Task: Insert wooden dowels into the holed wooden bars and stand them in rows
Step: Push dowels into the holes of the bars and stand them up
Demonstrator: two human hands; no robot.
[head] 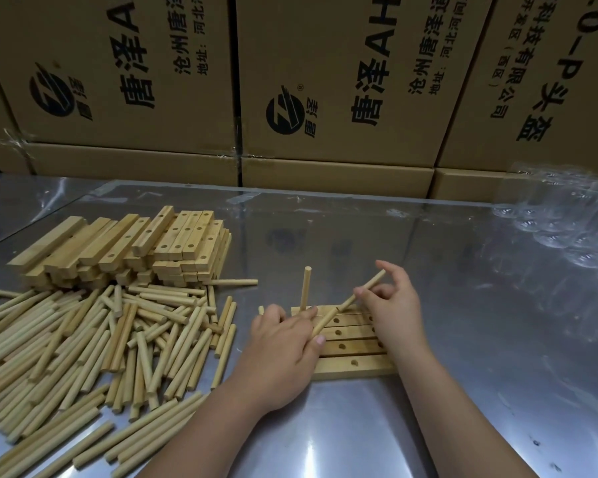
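So, one dowel [328, 321] is held on a slant over the bars [366, 369], its long axis running from the high end at upper right down to lower left, where the low end sits right by the left thumb. It's pinched near its upper part by the right hand [392, 307], thumb and fingertips closed snugly round it, the other fingers loosely curled. The bars are laid flat side by side on the table [463, 391], long axes left to right, holes facing up. An upright dowel [305, 288] is stood in the farthest bar, pointing straight up. The left hand [280, 353] is laid palm down over the bars' left ends with fingers bent. A stub of wood is seen poking out past its knuckles, but whether anything is actually gripped can't be told. A pile [83, 346] of loose dowels is spread on the left, lying every which way, with a stack [135, 243] of spare bars behind it. Boxes [325, 81] are stacked along the back.
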